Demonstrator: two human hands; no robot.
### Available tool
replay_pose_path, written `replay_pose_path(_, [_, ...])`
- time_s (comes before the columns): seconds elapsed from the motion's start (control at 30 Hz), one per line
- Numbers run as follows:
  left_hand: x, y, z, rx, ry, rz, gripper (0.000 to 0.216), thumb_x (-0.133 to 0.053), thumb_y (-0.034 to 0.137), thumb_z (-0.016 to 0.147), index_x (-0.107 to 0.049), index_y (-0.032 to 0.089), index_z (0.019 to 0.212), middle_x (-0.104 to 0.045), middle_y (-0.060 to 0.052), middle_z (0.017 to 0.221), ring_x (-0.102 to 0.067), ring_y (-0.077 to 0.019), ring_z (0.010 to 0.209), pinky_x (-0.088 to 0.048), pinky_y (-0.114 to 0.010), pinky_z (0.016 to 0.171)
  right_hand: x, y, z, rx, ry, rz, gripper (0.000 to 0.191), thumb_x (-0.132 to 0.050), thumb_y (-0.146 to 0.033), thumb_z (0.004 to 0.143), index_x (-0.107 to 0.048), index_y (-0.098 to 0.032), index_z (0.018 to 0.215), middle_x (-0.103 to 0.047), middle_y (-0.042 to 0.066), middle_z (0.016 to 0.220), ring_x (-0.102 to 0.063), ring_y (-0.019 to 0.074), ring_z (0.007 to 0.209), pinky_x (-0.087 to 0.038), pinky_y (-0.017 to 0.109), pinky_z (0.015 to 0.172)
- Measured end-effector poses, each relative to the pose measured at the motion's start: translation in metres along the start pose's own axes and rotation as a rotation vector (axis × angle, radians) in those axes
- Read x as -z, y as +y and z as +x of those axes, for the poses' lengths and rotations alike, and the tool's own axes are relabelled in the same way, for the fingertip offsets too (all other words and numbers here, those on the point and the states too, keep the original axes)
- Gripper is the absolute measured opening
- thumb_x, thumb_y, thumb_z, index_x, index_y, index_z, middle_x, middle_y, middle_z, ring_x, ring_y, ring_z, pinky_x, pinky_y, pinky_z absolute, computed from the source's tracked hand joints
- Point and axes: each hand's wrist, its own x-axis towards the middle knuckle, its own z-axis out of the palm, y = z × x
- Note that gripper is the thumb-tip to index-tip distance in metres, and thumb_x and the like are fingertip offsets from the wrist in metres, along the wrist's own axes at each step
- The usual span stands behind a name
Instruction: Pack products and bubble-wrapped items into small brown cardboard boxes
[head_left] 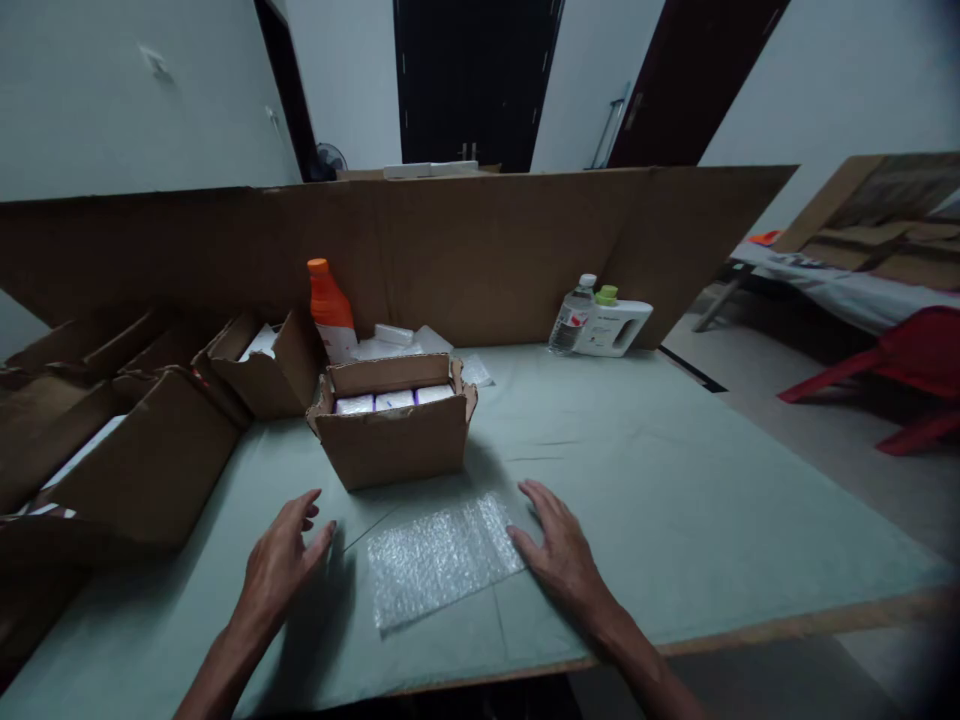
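Note:
A sheet of bubble wrap (439, 560) lies flat on the green table (675, 480) near the front edge. My right hand (559, 545) rests open at the sheet's right edge, fingers flat and touching it. My left hand (281, 560) hovers open just left of the sheet, not touching it. Behind the sheet stands a small open cardboard box (394, 440) holding three white packets (394, 400) in a row.
Several open cardboard boxes (150, 440) crowd the left side. An orange bottle (331, 310) stands behind the small box. A water bottle (571, 318) and a white jug (619, 325) stand against a tall cardboard wall (487, 250). Red chairs (900, 370) stand at the right.

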Motion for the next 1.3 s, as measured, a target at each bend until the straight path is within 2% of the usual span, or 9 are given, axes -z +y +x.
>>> replay_pose_path(0.1, [-0.023,0.022,-0.02,-0.325,0.142,-0.004,0.034,-0.048,0.033,0.09,-0.063,0.02,0.119,-0.069,-0.012,0.112,-0.066,-0.0248,0.1,-0.054,-0.04,0.087,-0.01,-0.016,0.0,0.196,-0.021,-0.147,0.04,-0.055,-0.027,0.089,-0.062,-0.02,0.128,-0.058,0.016,0.14,-0.054,0.0329,0.127,-0.043,0.054,0.104])
replay_pose_path(0.23, [-0.067,0.049,-0.039,-0.603,-0.026,0.03,0.032,-0.048,0.011,0.084,-0.069,0.022,0.106,-0.07,-0.01,0.105,-0.067,-0.0225,0.094,-0.057,-0.036,0.083,-0.04,-0.05,0.001,0.455,-0.356,-0.152,0.035,-0.058,-0.02,0.087,-0.067,-0.024,0.122,-0.063,0.01,0.136,-0.056,0.0288,0.125,-0.044,0.05,0.106])
replay_pose_path(0.33, [-0.074,0.033,-0.041,-0.597,-0.062,0.05,0.028,-0.05,0.01,0.084,-0.07,0.022,0.098,-0.071,-0.009,0.098,-0.067,-0.0218,0.087,-0.059,-0.035,0.077,-0.038,-0.042,0.003,0.496,-0.493,-0.188,0.036,-0.063,-0.021,0.085,-0.068,-0.027,0.119,-0.064,0.007,0.135,-0.056,0.0291,0.125,-0.043,0.05,0.106])
replay_pose_path(0.53, [-0.032,-0.021,-0.02,-0.454,0.118,-0.152,0.02,-0.059,0.029,0.088,-0.071,0.027,0.104,-0.073,-0.007,0.104,-0.071,-0.0206,0.094,-0.061,-0.029,0.076,0.015,0.015,0.038,0.258,-0.19,-0.196,0.024,-0.054,-0.03,0.091,-0.074,-0.024,0.103,-0.072,0.012,0.121,-0.065,0.0322,0.113,-0.05,0.053,0.095])
replay_pose_path(0.67, [-0.02,0.001,0.023,-0.068,0.282,-0.302,0.046,-0.061,0.046,0.084,-0.061,0.021,0.123,-0.067,-0.012,0.119,-0.07,-0.0247,0.093,-0.056,-0.027,0.051,0.006,-0.007,0.077,0.235,-0.136,-0.014,0.037,-0.056,-0.034,0.09,-0.066,-0.023,0.123,-0.067,0.012,0.129,-0.063,0.0295,0.119,-0.05,0.049,0.101])
replay_pose_path(0.83, [-0.03,0.033,0.053,0.041,0.249,-0.449,0.057,-0.059,0.048,0.081,-0.054,0.015,0.128,-0.066,-0.014,0.114,-0.068,-0.0251,0.093,-0.057,-0.033,0.062,-0.024,-0.042,0.111,0.154,-0.203,0.151,0.049,-0.057,-0.03,0.084,-0.058,-0.018,0.131,-0.07,0.012,0.121,-0.067,0.0273,0.107,-0.056,0.043,0.089])
replay_pose_path(0.97, [-0.029,0.009,0.017,0.084,0.248,-0.343,0.06,-0.057,0.049,0.084,-0.051,0.017,0.134,-0.065,-0.015,0.12,-0.067,-0.0271,0.1,-0.057,-0.036,0.067,-0.012,-0.02,0.096,0.202,-0.273,0.029,0.035,-0.057,-0.031,0.086,-0.068,-0.021,0.118,-0.071,0.012,0.12,-0.065,0.0281,0.111,-0.05,0.046,0.098])
replay_pose_path(1.07, [-0.032,-0.008,-0.027,-0.038,0.133,-0.082,0.045,-0.061,0.05,0.081,-0.066,0.021,0.115,-0.069,-0.012,0.113,-0.064,-0.0307,0.103,-0.056,-0.046,0.08,0.001,0.003,0.061,0.192,-0.32,-0.196,0.035,-0.063,-0.037,0.084,-0.072,-0.02,0.113,-0.066,0.016,0.129,-0.06,0.0342,0.12,-0.046,0.052,0.101])
replay_pose_path(1.3, [-0.076,0.017,-0.07,-0.336,0.134,0.095,0.009,-0.061,0.025,0.081,-0.068,0.022,0.082,-0.073,-0.01,0.1,-0.068,-0.0264,0.089,-0.057,-0.039,0.075,-0.02,-0.011,-0.002,0.25,-0.317,-0.176,0.013,-0.06,-0.019,0.084,-0.07,-0.021,0.092,-0.071,0.012,0.118,-0.063,0.0303,0.109,-0.047,0.047,0.094])
